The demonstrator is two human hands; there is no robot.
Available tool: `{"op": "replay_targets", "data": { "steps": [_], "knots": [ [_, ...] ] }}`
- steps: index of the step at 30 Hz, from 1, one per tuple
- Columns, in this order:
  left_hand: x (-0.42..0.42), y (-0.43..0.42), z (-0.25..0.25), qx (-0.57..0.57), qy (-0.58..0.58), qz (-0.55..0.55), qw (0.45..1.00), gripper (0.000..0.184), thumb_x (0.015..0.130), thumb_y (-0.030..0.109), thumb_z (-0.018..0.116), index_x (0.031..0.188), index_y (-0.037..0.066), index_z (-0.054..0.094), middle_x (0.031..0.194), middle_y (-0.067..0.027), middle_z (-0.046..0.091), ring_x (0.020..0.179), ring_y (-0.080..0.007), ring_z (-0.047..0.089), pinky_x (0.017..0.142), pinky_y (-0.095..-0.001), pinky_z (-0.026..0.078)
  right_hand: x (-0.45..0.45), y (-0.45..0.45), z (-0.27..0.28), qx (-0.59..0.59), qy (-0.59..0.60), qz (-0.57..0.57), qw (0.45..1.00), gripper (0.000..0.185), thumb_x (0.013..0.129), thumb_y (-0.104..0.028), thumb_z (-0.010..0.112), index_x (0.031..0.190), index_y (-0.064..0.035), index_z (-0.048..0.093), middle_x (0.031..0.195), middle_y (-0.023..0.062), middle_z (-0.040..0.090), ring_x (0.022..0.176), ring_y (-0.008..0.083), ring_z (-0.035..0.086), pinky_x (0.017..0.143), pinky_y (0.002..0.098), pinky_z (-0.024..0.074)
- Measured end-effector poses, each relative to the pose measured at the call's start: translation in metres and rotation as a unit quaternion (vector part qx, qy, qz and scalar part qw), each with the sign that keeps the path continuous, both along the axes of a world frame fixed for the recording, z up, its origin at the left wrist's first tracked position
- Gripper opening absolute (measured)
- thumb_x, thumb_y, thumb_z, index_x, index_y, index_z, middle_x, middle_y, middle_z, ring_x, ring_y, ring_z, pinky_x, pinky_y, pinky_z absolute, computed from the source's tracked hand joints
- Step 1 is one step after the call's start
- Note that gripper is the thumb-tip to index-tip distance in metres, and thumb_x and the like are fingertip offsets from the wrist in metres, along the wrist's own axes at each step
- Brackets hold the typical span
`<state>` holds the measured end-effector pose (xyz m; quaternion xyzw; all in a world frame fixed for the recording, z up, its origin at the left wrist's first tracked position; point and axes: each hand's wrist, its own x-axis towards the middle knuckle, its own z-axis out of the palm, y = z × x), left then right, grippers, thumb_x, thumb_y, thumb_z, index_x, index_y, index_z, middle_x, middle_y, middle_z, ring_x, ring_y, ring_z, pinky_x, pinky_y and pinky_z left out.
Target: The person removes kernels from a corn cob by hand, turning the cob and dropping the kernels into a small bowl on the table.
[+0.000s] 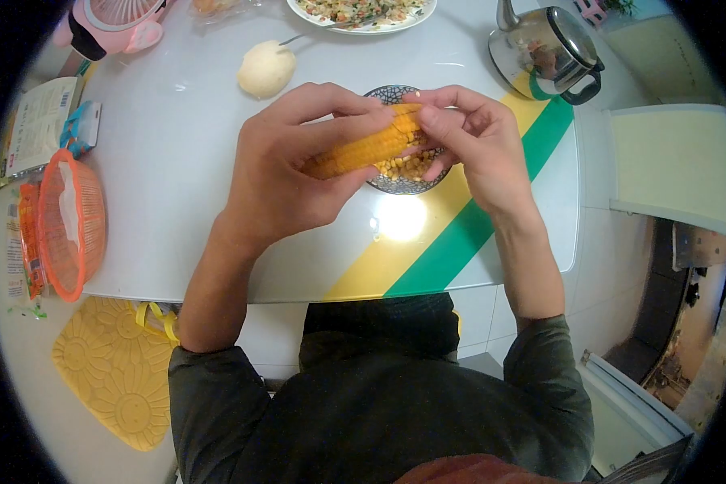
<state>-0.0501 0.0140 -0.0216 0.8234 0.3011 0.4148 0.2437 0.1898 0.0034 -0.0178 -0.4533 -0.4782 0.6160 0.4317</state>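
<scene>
A yellow corn cob [361, 151] lies slantwise in my left hand [292, 161], whose fingers wrap over its top with the thumb below. At the cob's upper right end, my right hand [474, 133] presses thumb and fingers against the kernels. Under both hands stands a dark patterned bowl [385, 92], partly covered by them. Loose corn kernels [407, 168] lie inside it. One kernel shows near my right fingertips.
A steamed bun [266, 70] sits beyond my left hand. Behind it is a plate of fried rice [363, 31] with a utensil. A steel kettle [544, 52] stands back right, an orange basket [74, 226] at the left edge, a pink fan [121, 24] back left.
</scene>
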Motion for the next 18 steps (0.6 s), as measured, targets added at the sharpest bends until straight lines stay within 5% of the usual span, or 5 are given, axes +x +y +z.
{"op": "replay_targets", "data": {
  "steps": [18],
  "knots": [
    [-0.0002,0.0014,-0.002,-0.014,0.006,-0.018,1.0,0.057,0.063,-0.003,0.089,0.119,0.008,0.078,0.117,-0.0118,0.075,0.105,-0.0249,0.073,0.091,-0.0333,0.058,0.0072,-0.0021,-0.0106,0.021,0.025,0.019,0.999,0.031,0.095,-0.005,0.074,0.122,0.0073,0.068,0.098,0.0189,0.077,0.082,0.0234,0.079,0.056,0.0234,0.0616]
  ]
}}
